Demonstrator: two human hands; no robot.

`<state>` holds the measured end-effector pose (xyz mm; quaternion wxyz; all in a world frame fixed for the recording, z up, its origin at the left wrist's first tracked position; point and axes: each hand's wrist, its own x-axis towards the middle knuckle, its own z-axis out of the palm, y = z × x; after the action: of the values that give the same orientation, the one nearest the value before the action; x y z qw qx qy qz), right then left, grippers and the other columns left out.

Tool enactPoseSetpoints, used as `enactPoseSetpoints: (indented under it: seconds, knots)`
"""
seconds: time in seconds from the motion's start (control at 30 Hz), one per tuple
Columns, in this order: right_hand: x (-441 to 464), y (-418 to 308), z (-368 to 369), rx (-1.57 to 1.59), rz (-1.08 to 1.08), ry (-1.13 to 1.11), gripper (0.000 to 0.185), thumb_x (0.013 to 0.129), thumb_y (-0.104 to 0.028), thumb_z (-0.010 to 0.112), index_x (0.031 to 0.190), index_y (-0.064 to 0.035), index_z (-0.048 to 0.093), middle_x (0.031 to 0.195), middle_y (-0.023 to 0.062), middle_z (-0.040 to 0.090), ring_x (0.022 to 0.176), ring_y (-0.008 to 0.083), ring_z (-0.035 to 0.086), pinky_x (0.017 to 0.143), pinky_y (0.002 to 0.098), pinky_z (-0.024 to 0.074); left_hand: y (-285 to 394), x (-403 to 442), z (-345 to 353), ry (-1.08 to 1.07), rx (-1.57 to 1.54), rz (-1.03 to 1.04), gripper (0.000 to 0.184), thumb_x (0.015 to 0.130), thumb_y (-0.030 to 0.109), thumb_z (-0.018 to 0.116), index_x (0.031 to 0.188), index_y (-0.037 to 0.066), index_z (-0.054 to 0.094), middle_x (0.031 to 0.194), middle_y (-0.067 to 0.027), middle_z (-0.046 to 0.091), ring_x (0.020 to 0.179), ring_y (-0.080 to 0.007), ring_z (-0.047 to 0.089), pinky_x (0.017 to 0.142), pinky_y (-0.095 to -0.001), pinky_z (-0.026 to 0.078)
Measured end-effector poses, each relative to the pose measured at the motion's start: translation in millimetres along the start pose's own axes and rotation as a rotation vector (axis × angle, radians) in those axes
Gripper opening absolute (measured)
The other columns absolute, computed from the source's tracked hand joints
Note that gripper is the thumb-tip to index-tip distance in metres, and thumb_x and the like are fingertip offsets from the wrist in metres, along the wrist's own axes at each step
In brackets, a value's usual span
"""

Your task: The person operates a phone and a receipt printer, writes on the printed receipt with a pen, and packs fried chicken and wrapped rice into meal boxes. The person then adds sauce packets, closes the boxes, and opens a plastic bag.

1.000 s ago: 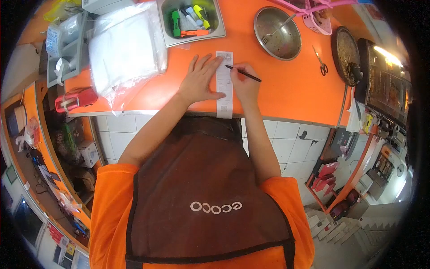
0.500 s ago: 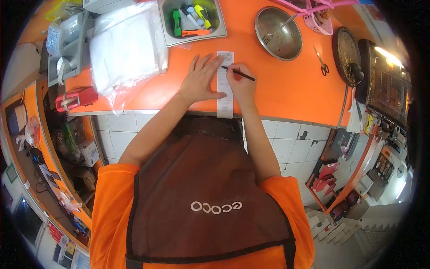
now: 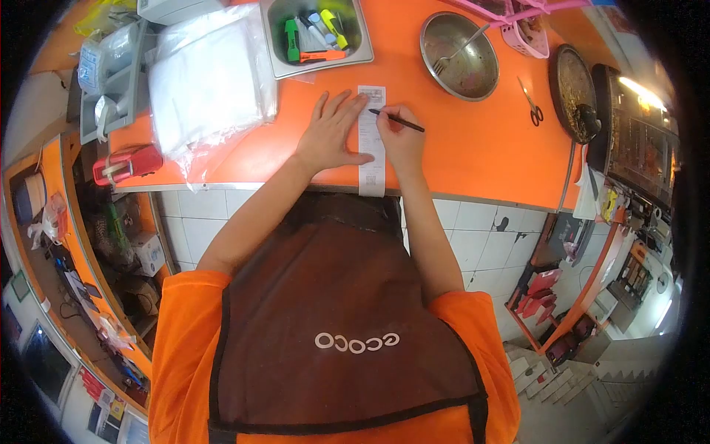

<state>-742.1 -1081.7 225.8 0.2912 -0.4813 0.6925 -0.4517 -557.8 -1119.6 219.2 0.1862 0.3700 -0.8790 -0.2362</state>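
A long printed receipt (image 3: 372, 169) lies on the orange counter in front of me, its lower end hanging over the front edge. My left hand (image 3: 331, 137) rests flat with fingers spread, its fingertips and thumb on the receipt's left side. In my right hand (image 3: 401, 140) is a slim black pen (image 3: 403, 121), gripped between thumb and fingers. The pen's tip is at the upper part of the receipt. Whatever marks it makes are too small to read.
Behind the receipt stands a metal tray (image 3: 367, 55) of highlighters and markers. Clear plastic bags (image 3: 211, 92) are stacked left. A steel bowl (image 3: 484, 81) holding a fork, scissors (image 3: 531, 103) and a dark round pan (image 3: 573, 85) lie right. A red stapler-like object (image 3: 133, 164) sits front left.
My right hand and the pen have shifted very slightly to the right along the receipt. The left hand stays in place.
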Motion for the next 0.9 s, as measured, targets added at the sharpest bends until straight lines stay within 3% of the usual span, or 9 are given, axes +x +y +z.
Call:
enactPoseSetpoints:
  seconds: [0.53, 0.63, 0.73, 0.9]
  knots:
    - [-1, 4, -2, 0.01, 0.037, 0.014, 0.009, 0.084, -0.008, 0.073, 0.089, -0.003, 0.068, 0.079, 0.0045, 0.071, 0.078, 0.013, 0.068, 0.073, 0.0305, 0.0549, 2, 0, -1, -0.016, 0.009, -0.009, 0.117, 0.067, 0.062, 0.082, 0.157, 0.005, 0.034, 0.158, -0.0126, 0.041, 0.151, -0.0336, 0.029, 0.125, -0.0579, 0.013]
    - [-2, 9, -4, 0.101, 0.11, 0.042, 0.006, 0.088, -0.006, 0.069, 0.092, -0.0019, 0.067, 0.085, 0.0069, 0.072, 0.081, 0.0144, 0.069, 0.074, 0.0317, 0.0552, 1, 0, -1, -0.021, 0.017, -0.008, 0.117, 0.067, 0.063, 0.081, 0.157, 0.005, 0.033, 0.158, -0.0125, 0.041, 0.151, -0.0335, 0.029, 0.126, -0.0578, 0.013]
    - [-6, 3, -15, 0.254, 0.018, 0.126, 0.006, 0.092, -0.003, 0.067, 0.098, -0.0011, 0.067, 0.092, 0.011, 0.072, 0.084, 0.0189, 0.069, 0.074, 0.0329, 0.0547, 2, -1, -1, -0.032, 0.019, -0.021, 0.118, 0.067, 0.063, 0.081, 0.158, 0.006, 0.032, 0.158, -0.0123, 0.041, 0.151, -0.0334, 0.029, 0.126, -0.0577, 0.013]
    - [-17, 29, -58, -0.404, -0.266, 0.109, 0.02, 0.092, 0.001, 0.062, 0.112, -0.0038, 0.066, 0.112, 0.0145, 0.066, 0.106, 0.033, 0.06, 0.092, 0.042, 0.0492, 2, 0, -1, -0.025, 0.032, -0.007, 0.117, 0.068, 0.063, 0.081, 0.157, 0.005, 0.033, 0.159, -0.0119, 0.04, 0.151, -0.0334, 0.029, 0.126, -0.0575, 0.013]
